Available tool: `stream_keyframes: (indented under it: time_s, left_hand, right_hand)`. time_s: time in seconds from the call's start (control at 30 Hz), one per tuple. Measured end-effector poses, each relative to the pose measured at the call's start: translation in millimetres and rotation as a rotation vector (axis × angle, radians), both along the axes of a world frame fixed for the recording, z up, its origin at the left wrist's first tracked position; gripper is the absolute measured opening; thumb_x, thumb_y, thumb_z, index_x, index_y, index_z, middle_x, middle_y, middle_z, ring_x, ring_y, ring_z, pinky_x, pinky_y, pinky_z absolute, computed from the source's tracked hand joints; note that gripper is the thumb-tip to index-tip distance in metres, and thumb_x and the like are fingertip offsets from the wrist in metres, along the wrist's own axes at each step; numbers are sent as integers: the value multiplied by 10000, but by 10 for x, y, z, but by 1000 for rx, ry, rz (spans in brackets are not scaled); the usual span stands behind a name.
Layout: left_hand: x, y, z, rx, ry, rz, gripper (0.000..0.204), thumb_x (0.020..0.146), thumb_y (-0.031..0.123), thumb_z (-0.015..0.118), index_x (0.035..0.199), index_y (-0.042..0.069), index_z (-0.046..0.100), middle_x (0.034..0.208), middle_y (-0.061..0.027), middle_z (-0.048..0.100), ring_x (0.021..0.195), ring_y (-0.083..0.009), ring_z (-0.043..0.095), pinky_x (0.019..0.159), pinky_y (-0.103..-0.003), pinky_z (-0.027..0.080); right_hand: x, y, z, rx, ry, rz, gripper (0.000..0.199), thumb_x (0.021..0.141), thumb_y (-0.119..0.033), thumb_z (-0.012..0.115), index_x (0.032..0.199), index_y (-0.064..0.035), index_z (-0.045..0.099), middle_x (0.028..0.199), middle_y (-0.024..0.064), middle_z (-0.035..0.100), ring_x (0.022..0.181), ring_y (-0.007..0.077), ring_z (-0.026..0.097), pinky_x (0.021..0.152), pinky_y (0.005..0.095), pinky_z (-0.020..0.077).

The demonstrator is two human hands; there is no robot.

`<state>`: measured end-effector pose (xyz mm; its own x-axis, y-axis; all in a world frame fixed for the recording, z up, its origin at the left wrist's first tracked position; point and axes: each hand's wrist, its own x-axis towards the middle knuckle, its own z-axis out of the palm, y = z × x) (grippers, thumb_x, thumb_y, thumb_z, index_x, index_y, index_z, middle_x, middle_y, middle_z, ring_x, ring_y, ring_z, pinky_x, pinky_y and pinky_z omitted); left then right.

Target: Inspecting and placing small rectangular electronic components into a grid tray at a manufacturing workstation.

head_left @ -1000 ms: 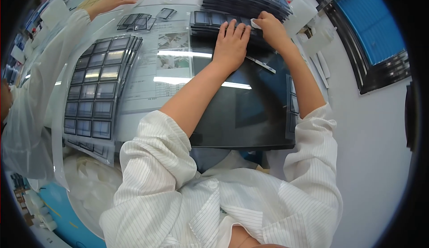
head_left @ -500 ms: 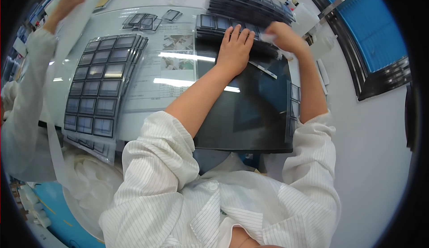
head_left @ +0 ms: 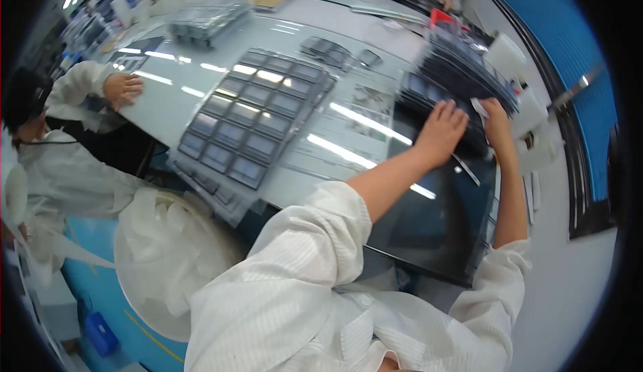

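Note:
My left hand (head_left: 442, 132) lies palm down, fingers stretched out, on a dark tray of small framed panels (head_left: 423, 90). Just to its right, my right hand (head_left: 497, 122) pinches a small white wipe-like piece (head_left: 479, 108) above the tray's right side. Under the hands, part of the tray is hidden. Below them a slim, light-coloured tool (head_left: 467, 170) rests on the black glossy mat (head_left: 415, 221). Behind my right hand rises a taller stack of dark trays (head_left: 465, 67).
Left of the mat sits a stack of clear trays with dark panels (head_left: 244, 120); several loose panels (head_left: 326, 51) lie beyond. White containers (head_left: 507, 53) line the right. A bin of crumpled white film (head_left: 161, 258) stands lower left. A co-worker's hand (head_left: 122, 89) rests at the table's far-left edge.
The view has swung left, so the table appears further right. My right hand, blurred before, is now steadier with the white piece. The co-worker's hand no longer lifts the white film strip.

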<state>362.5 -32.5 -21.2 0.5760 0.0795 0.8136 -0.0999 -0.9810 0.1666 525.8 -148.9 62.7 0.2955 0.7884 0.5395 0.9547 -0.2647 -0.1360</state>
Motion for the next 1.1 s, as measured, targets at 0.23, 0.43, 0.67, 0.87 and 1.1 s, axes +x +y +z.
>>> stream_keyframes:
  time_s: [0.23, 0.43, 0.67, 0.87, 1.1]
  left_hand:
    - [30, -10, -5, -8, -36, 35, 433, 858, 175, 491, 1250, -1, 547, 1243, -164, 525, 1304, -363, 394, 1139, -489, 207]
    - [46, 74, -149, -43, 16, 8, 474, 829, 178, 541, 1277, 25, 533, 1310, -160, 496, 1338, -359, 363, 1152, -492, 183]
    - [-3, 5, -18, -1, -70, 28, 462, 819, 173, 538, 1253, 16, 557, 1282, -160, 524, 1316, -358, 398, 1150, -494, 199]
    - [70, -17, 80, 31, -20, -21, 292, 811, 180, 555, 1086, 108, 621, 1106, -107, 598, 1157, -297, 525, 1023, -465, 367]
    - [-104, 264, 237, 11, 141, -110, 420, 801, 182, 644, 1198, 63, 569, 1202, -136, 552, 1165, -318, 497, 999, -465, 357]
  right_hand:
    - [-135, -279, 64, -182, -44, 113, 373, 663, 151, 510, 974, 0, 650, 931, 174, 594, 914, 373, 589, 805, 386, 465]
    - [-1275, -519, 619, -582, 756, 692, 302, 622, 153, 556, 852, -17, 653, 831, 113, 650, 798, 284, 631, 682, 344, 497]
    - [-1709, -750, 895, -542, 516, 340, 323, 600, 167, 562, 852, -13, 652, 822, 144, 620, 799, 323, 617, 710, 353, 481]
    - [-1551, -1030, 761, -549, 547, 495, 340, 643, 67, 551, 954, -29, 649, 910, 133, 627, 888, 338, 589, 779, 397, 475]
    - [-1877, -1099, 848, -842, 511, 148, 286, 734, 40, 648, 1011, -29, 666, 995, 144, 642, 982, 324, 600, 862, 404, 469]
